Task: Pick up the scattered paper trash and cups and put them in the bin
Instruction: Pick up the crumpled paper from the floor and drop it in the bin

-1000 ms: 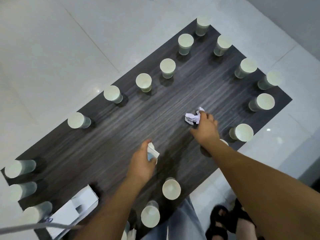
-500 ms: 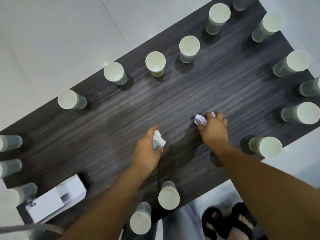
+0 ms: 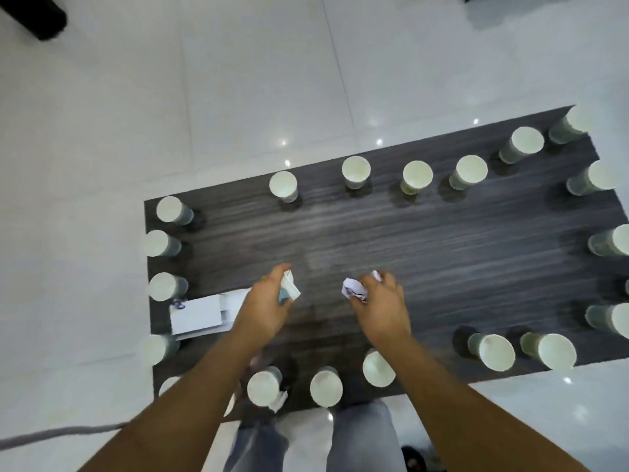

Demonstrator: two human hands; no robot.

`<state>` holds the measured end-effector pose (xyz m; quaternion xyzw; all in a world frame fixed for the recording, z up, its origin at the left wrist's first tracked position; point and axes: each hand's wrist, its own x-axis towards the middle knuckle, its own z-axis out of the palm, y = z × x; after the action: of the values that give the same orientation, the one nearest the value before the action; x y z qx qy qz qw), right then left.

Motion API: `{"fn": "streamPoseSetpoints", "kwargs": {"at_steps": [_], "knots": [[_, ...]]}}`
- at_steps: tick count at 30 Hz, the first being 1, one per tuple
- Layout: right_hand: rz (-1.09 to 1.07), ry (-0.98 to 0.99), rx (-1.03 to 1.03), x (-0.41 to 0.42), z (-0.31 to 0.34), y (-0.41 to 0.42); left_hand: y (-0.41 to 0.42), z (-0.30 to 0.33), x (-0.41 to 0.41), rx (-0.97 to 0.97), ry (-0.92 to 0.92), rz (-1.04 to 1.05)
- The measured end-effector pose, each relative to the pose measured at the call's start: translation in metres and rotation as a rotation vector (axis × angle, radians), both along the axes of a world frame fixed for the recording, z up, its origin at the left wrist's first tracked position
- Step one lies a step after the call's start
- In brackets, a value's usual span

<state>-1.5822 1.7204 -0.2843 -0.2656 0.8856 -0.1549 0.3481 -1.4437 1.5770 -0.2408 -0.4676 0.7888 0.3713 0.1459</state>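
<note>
dark wood surface point(image 3: 442, 253), cups point(image 3: 355, 172) ringing both hands. left hand point(image 3: 269, 301) grips a paper scrap point(image 3: 292, 284), right hand point(image 3: 381, 301) pinches a crumpled wad point(image 3: 354, 289), both just over the middle.

— Where's the camera?
— On my head, pointing steeply down at the dark table point(image 3: 442, 253) ringed with cups point(image 3: 356, 172), the white floor point(image 3: 170, 97) beyond.
— How close?
— My forearms fill the bottom; it's the only view.
</note>
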Motion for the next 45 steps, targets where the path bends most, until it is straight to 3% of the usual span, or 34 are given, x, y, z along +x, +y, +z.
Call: {"fn": "streamPoseSetpoints", "kwargs": {"at_steps": [10,19,24,33,38,45], "knots": [[0.441,0.062,-0.030,0.193,0.086,-0.103,-0.056,0.053,0.227,-0.048,0.044,0.252],[0.482,0.156,-0.014,0.402,0.120,-0.187,-0.149,0.096,0.473,-0.064,0.099,0.259],[0.499,0.130,-0.041,0.493,0.132,-0.232,-0.184,0.119,0.562,-0.087,0.086,0.259],[0.630,0.088,-0.072,0.567,0.145,-0.326,-0.241,0.130,0.615,-0.113,0.043,0.300],[0.636,0.086,-0.076,0.559,0.140,-0.386,-0.295,0.124,0.605,-0.117,0.028,0.303],[0.615,0.062,-0.127,0.507,0.138,-0.526,-0.435,0.126,0.539,-0.160,0.007,0.255]]}}
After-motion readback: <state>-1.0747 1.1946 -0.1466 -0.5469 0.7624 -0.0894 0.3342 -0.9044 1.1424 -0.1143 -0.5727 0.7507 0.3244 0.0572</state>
